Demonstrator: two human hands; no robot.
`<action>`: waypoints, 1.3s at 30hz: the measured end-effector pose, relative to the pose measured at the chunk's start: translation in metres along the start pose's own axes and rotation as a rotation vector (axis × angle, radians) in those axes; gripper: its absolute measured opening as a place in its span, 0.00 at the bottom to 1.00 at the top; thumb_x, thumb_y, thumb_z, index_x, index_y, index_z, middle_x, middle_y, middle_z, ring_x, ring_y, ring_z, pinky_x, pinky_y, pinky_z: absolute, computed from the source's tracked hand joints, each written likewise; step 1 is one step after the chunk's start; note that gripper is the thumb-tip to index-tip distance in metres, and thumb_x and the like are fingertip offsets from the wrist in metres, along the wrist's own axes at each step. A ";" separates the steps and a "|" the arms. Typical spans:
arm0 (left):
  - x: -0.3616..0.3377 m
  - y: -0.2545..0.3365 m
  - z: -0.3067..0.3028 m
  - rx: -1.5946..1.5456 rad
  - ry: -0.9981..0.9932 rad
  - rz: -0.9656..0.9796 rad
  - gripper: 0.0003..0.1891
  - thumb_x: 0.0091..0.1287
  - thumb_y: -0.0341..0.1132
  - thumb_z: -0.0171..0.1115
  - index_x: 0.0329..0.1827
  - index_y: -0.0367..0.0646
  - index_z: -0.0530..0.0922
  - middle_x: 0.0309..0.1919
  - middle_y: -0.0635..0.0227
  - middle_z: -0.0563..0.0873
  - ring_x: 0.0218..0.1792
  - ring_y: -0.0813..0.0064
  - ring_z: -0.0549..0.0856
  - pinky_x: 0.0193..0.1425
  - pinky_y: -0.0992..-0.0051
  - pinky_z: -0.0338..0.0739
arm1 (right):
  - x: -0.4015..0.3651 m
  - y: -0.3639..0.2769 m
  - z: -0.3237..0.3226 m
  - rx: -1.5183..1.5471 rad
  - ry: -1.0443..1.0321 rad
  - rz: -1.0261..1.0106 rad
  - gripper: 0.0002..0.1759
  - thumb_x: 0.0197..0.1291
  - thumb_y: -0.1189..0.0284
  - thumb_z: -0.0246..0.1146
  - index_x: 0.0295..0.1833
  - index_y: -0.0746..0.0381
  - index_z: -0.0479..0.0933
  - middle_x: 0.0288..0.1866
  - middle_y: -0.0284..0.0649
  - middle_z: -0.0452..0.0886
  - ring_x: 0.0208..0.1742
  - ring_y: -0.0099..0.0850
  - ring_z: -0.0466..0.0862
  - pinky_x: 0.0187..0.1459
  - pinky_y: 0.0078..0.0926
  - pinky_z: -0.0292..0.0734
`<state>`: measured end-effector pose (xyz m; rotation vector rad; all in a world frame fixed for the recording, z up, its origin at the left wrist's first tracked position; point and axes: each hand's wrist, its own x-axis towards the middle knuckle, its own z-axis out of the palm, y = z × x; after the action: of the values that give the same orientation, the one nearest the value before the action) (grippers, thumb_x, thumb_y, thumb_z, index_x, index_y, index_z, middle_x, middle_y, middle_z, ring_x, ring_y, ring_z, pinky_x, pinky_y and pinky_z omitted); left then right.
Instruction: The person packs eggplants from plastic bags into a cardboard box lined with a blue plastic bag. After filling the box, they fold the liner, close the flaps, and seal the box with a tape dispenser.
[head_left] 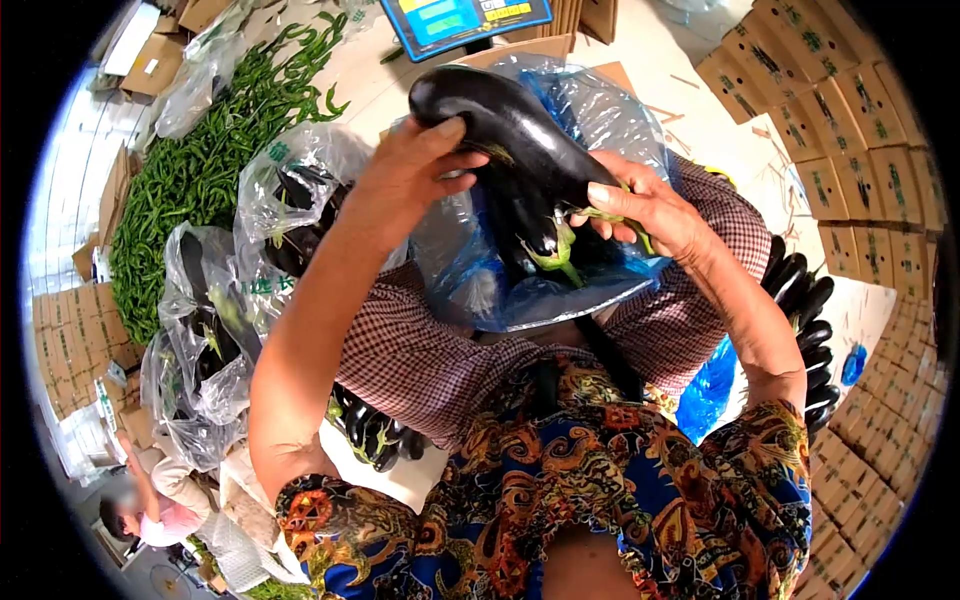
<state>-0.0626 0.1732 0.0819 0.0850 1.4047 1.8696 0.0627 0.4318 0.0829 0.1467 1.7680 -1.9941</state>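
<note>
A large glossy eggplant [515,120] is held up over a bag-lined container, its rounded end toward the upper left. My left hand [420,170] is at that rounded end, fingers curved and partly apart against the skin. My right hand [650,205] grips the stem end, thumb on top beside the green cap. Just below, another eggplant [510,225] with a green stem [565,262] lies in the blue-tinted clear plastic bag [595,300]. The bag sits between my knees.
A blue scale display [465,25] stands ahead. Green chili peppers [190,180] are heaped at left, near clear bags of eggplants [210,330]. More eggplants [800,300] lie at right. Stacked cardboard boxes [860,180] line the right side. Another person [160,515] is at lower left.
</note>
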 end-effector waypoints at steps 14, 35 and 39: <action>0.019 -0.060 0.060 -0.050 -0.070 -0.323 0.30 0.77 0.55 0.44 0.65 0.36 0.66 0.56 0.44 0.80 0.54 0.54 0.83 0.58 0.62 0.80 | -0.031 0.017 -0.022 0.108 0.237 0.247 0.27 0.65 0.48 0.61 0.47 0.64 0.75 0.26 0.34 0.78 0.16 0.15 0.70 0.16 0.11 0.62; 0.037 -0.123 0.041 1.133 0.098 0.489 0.32 0.55 0.33 0.70 0.63 0.31 0.71 0.41 0.52 0.83 0.35 0.60 0.85 0.40 0.68 0.80 | 0.020 0.066 0.011 -1.524 0.291 -0.068 0.33 0.63 0.48 0.61 0.48 0.72 0.73 0.23 0.52 0.82 0.29 0.53 0.85 0.31 0.45 0.80; 0.033 -0.121 0.049 1.254 0.125 0.614 0.33 0.55 0.31 0.68 0.67 0.34 0.69 0.54 0.46 0.77 0.49 0.52 0.80 0.56 0.64 0.76 | 0.020 0.063 0.012 -1.437 0.278 -0.005 0.26 0.61 0.52 0.64 0.42 0.67 0.72 0.26 0.52 0.83 0.31 0.52 0.85 0.33 0.46 0.80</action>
<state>0.0029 0.2427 -0.0129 1.1173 2.6354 1.0890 0.0734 0.4112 0.0198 -0.0675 2.8704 -0.3247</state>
